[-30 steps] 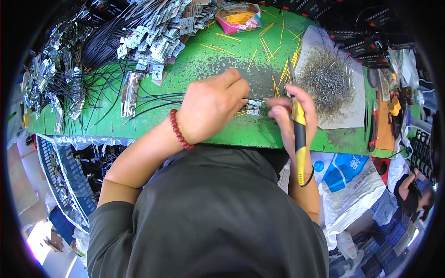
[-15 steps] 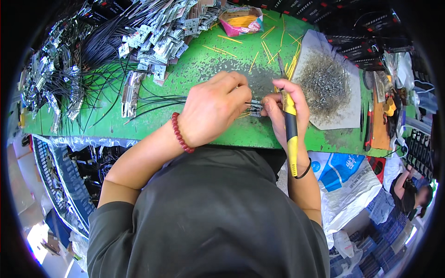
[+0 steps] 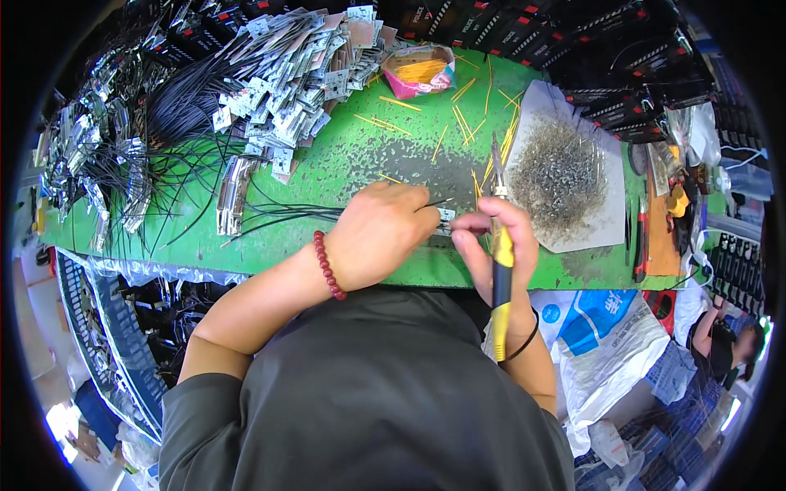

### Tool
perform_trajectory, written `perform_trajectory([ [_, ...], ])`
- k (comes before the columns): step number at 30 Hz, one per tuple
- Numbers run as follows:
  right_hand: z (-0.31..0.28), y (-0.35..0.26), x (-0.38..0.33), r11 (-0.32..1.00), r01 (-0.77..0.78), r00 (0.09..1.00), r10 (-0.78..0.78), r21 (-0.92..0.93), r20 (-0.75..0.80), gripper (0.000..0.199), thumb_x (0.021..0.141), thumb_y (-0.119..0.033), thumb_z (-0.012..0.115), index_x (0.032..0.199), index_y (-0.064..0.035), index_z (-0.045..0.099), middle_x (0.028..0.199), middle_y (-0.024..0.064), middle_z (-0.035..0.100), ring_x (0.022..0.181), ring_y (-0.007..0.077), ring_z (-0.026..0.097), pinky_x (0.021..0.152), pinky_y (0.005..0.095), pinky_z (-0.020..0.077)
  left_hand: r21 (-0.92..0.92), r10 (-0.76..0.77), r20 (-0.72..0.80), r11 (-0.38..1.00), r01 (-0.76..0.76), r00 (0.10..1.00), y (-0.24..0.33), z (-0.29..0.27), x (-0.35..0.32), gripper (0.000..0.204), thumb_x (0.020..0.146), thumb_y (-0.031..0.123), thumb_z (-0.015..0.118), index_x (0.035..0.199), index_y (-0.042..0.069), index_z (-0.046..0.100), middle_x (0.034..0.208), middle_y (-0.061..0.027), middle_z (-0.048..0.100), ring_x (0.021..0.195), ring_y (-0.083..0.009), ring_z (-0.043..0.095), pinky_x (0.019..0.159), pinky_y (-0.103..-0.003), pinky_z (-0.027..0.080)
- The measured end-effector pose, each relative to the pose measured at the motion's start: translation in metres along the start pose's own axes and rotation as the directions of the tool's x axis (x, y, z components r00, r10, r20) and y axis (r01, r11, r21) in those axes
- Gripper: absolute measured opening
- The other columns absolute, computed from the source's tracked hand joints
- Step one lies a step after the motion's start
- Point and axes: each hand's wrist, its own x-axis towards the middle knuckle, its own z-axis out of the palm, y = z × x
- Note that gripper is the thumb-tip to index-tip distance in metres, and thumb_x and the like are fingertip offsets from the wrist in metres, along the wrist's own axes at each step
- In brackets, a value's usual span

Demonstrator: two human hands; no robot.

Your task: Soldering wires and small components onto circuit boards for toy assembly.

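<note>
My left hand (image 3: pixel 378 233), wearing a red bead bracelet, is closed round several black wires (image 3: pixel 286 209) that trail left across the green bench. One stripped wire end (image 3: pixel 443 201) pokes out past its fingers. Between my two hands lies a small pale circuit board (image 3: pixel 445 216), partly covered by the fingertips. My right hand (image 3: pixel 516 241) grips a yellow and black soldering iron (image 3: pixel 501 282), its metal tip pointing up and away from me. The thumb and forefinger of that hand are close to the board; whether they touch it I cannot tell.
Circuit boards with black leads (image 3: pixel 286 90) heap up at the back left. A pink-and-white box (image 3: pixel 419 72) holds yellow wires, and more lie loose. Right of the iron, a sheet (image 3: pixel 606 196) bears grey solder scraps. Red-handled pliers (image 3: pixel 641 245) lie further right. Black packages line the back.
The whole view has shifted, so bench and hands sit lower. My right hand has turned slightly with the iron, and a wire end now sticks out beyond my left fingers.
</note>
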Motion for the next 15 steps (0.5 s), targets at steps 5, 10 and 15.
perform_trajectory([
  [5, 0.006, 0.002, 0.002, 0.99, -0.126, 0.99, 0.129, 0.06, -0.049, 0.039, 0.077, 0.006, 0.069, 0.112, -0.0029, 0.053, 0.072, 0.0053, 0.064, 0.065, 0.0098, 0.062, 0.058, 0.022, 0.0499, -0.196, -0.194, -0.067, 0.964, 0.178, 0.979, 0.014, -0.007, 0.0, 0.017, 0.075, 0.01, 0.071, 0.089, 0.007, 0.061, 0.079, -0.0088, 0.056, 0.07, -0.0301, 0.059, 0.06, -0.039, 0.048],
  [10, 0.006, -0.002, 0.0, 0.959, -0.166, 0.979, 0.188, 0.231, -0.079, 0.038, 0.082, 0.008, 0.063, 0.116, -0.0012, 0.047, 0.081, 0.0107, 0.064, 0.071, 0.0138, 0.064, 0.061, 0.0246, 0.0531, -0.389, -0.257, -0.168, 0.904, 0.175, 0.952, 0.012, 0.006, 0.0, 0.007, 0.077, 0.003, 0.067, 0.081, 0.003, 0.061, 0.071, -0.011, 0.055, 0.065, -0.0286, 0.057, 0.058, -0.036, 0.045],
  [15, -0.001, 0.007, -0.01, 0.988, -0.039, 0.996, 0.051, 0.152, -0.071, 0.039, 0.081, 0.01, 0.063, 0.116, 0.0002, 0.048, 0.096, 0.0137, 0.062, 0.083, 0.0199, 0.068, 0.067, 0.0284, 0.0559, -0.398, -0.258, -0.152, 0.9, 0.18, 0.954, 0.013, 0.005, -0.001, 0.008, 0.077, 0.003, 0.068, 0.081, 0.003, 0.061, 0.07, -0.01, 0.053, 0.061, -0.0245, 0.054, 0.055, -0.034, 0.043],
])
